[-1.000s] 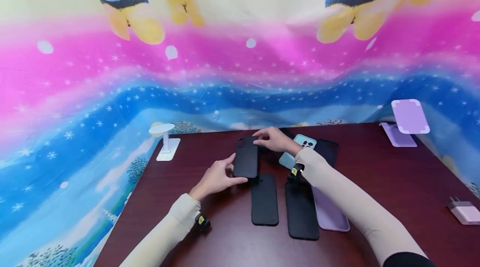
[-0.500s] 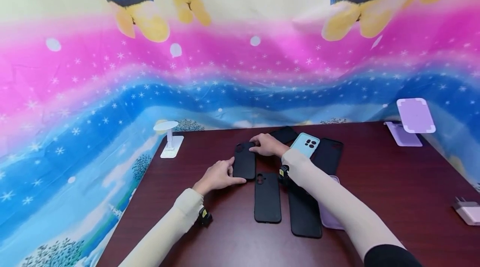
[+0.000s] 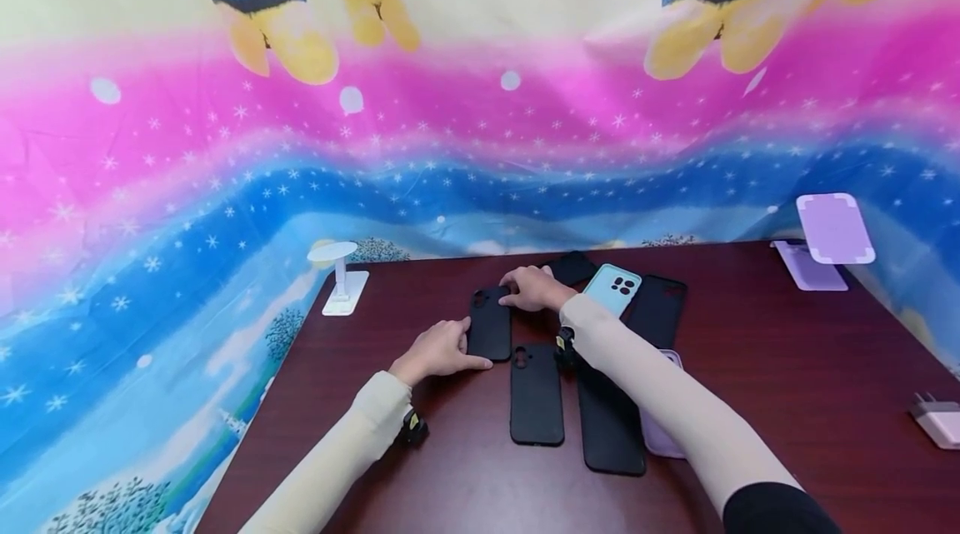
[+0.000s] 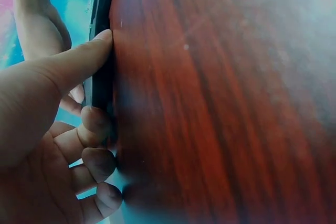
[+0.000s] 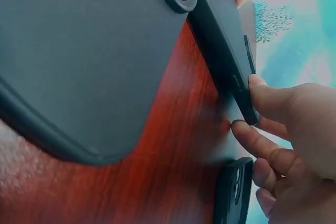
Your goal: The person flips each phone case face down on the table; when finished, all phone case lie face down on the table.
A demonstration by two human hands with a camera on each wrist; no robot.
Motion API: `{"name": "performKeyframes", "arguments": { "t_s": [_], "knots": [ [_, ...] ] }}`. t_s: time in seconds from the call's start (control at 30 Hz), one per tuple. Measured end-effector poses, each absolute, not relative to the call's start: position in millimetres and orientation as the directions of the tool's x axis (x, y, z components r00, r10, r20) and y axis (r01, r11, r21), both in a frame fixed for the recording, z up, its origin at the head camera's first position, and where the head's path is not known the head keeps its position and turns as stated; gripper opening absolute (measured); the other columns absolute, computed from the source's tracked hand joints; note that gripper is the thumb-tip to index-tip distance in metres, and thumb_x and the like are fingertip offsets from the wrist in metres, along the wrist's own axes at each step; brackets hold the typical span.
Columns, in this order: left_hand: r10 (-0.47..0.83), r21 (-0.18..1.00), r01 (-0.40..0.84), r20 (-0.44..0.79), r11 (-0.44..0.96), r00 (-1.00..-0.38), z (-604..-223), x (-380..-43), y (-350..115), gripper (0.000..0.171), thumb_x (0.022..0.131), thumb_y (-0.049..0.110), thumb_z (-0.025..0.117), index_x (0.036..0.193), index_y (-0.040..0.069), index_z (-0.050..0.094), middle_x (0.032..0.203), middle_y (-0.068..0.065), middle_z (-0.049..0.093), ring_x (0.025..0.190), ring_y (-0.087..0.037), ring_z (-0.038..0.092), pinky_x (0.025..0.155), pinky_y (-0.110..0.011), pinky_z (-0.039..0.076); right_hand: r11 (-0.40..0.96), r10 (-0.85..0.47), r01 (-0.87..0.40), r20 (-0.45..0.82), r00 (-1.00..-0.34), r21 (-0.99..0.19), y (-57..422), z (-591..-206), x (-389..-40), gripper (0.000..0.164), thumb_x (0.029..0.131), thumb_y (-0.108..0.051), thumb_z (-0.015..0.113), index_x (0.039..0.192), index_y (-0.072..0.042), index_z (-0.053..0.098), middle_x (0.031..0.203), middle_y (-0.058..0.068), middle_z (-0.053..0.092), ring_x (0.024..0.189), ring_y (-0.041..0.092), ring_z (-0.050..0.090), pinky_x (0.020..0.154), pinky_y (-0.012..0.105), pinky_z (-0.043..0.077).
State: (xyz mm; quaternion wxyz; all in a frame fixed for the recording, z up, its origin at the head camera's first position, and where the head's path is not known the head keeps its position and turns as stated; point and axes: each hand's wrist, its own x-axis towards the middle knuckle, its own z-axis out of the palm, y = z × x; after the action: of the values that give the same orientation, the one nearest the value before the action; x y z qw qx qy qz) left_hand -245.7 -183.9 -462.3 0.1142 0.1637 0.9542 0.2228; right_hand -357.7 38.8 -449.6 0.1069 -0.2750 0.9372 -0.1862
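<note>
A black phone case [image 3: 490, 332] lies on or just above the dark red-brown table [image 3: 450, 467], its camera cutout at the far end. My left hand [image 3: 438, 351] grips its near left corner, with the thumb [image 4: 86, 59] along the near edge and fingers at the side. My right hand [image 3: 534, 288] pinches the far right corner between thumb and forefinger; that corner also shows in the right wrist view, where the held phone case [image 5: 223, 40] slants. Just nearer lies a second black phone case [image 3: 536, 401], with a round camera opening.
Right of these lie a longer black case [image 3: 611, 434], a purple case [image 3: 660, 434] partly under my right sleeve, a mint case [image 3: 613, 291] and a black case [image 3: 660, 309]. Another black case [image 3: 572, 267] lies behind my right hand. Stands [image 3: 345, 292] [image 3: 813, 263] and a charger [image 3: 937, 419] flank them.
The held phone case has come down from a raised, tilted pose to lie flatter at the table. Both hands kept hold of it. The head view shifted slightly.
</note>
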Motion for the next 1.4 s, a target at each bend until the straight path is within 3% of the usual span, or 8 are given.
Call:
{"name": "performKeyframes", "arguments": {
  "t_s": [0.27,0.5,0.63,0.8,1.0,1.23,1.4],
  "knots": [
    [0.348,0.469,0.238,-0.162,0.850,-0.924,-461,-246,-183,0.097,0.084,0.050,0.083,0.154,-0.004,0.042,0.052,0.004,0.049,0.046,-0.010,0.042,0.048,-0.025,0.030,0.770,-0.583,-0.500,-0.118,-0.804,-0.396,41,-453,-363,0.048,0.100,-0.038,0.068,0.141,-0.014,0.063,0.102,0.003,0.069,0.089,0.018,0.060,0.085,0.039,0.033],
    [0.344,0.449,0.249,-0.144,0.858,-0.928,-453,-247,-188,0.100,0.084,0.056,0.080,0.155,-0.001,0.041,0.059,0.005,0.057,0.052,-0.009,0.051,0.050,-0.025,0.038,0.712,-0.622,-0.557,-0.015,-0.783,-0.427,61,-435,-370,0.052,0.100,-0.039,0.068,0.145,-0.016,0.059,0.109,0.003,0.066,0.099,0.022,0.060,0.087,0.043,0.032],
    [0.327,0.484,0.273,-0.029,0.831,-0.945,-444,-250,-191,0.082,0.086,0.050,0.081,0.150,0.008,0.053,0.076,0.003,0.064,0.065,-0.012,0.058,0.058,-0.029,0.045,0.686,-0.611,-0.566,0.061,-0.789,-0.458,95,-417,-370,0.049,0.099,-0.037,0.069,0.142,-0.014,0.062,0.117,0.009,0.067,0.102,0.027,0.061,0.093,0.048,0.035],
    [0.333,0.467,0.334,0.087,0.819,-0.939,-437,-259,-184,0.057,0.091,0.042,0.078,0.139,0.013,0.065,0.113,-0.005,0.070,0.102,-0.021,0.065,0.088,-0.043,0.054,0.703,-0.542,-0.500,0.073,-0.837,-0.505,152,-414,-373,0.049,0.100,-0.036,0.068,0.142,-0.011,0.061,0.130,0.018,0.064,0.106,0.031,0.062,0.094,0.052,0.047],
    [0.371,0.454,0.379,0.109,0.806,-0.922,-430,-283,-165,0.049,0.096,0.039,0.073,0.137,0.015,0.066,0.137,-0.008,0.064,0.130,-0.030,0.055,0.112,-0.053,0.043,0.732,-0.438,-0.394,0.059,-0.897,-0.556,195,-427,-379,0.044,0.102,-0.029,0.065,0.139,-0.005,0.062,0.138,0.024,0.060,0.127,0.045,0.057,0.102,0.061,0.047],
    [0.418,0.389,0.379,-0.017,0.840,-0.908,-423,-323,-139,0.048,0.101,0.037,0.066,0.146,0.020,0.059,0.155,-0.009,0.051,0.147,-0.032,0.042,0.122,-0.056,0.030,0.763,-0.389,-0.325,0.004,-0.921,-0.558,203,-440,-384,0.045,0.101,-0.027,0.066,0.140,-0.003,0.062,0.138,0.025,0.063,0.124,0.043,0.060,0.101,0.060,0.048],
    [0.429,0.359,0.365,-0.117,0.859,-0.896,-427,-345,-123,0.048,0.103,0.032,0.064,0.149,0.023,0.056,0.157,-0.005,0.050,0.149,-0.029,0.042,0.124,-0.055,0.027,0.779,-0.358,-0.268,-0.050,-0.932,-0.566,200,-445,-386,0.048,0.102,-0.029,0.065,0.143,-0.004,0.059,0.144,0.027,0.057,0.131,0.046,0.053,0.109,0.067,0.032]
  ]
}}
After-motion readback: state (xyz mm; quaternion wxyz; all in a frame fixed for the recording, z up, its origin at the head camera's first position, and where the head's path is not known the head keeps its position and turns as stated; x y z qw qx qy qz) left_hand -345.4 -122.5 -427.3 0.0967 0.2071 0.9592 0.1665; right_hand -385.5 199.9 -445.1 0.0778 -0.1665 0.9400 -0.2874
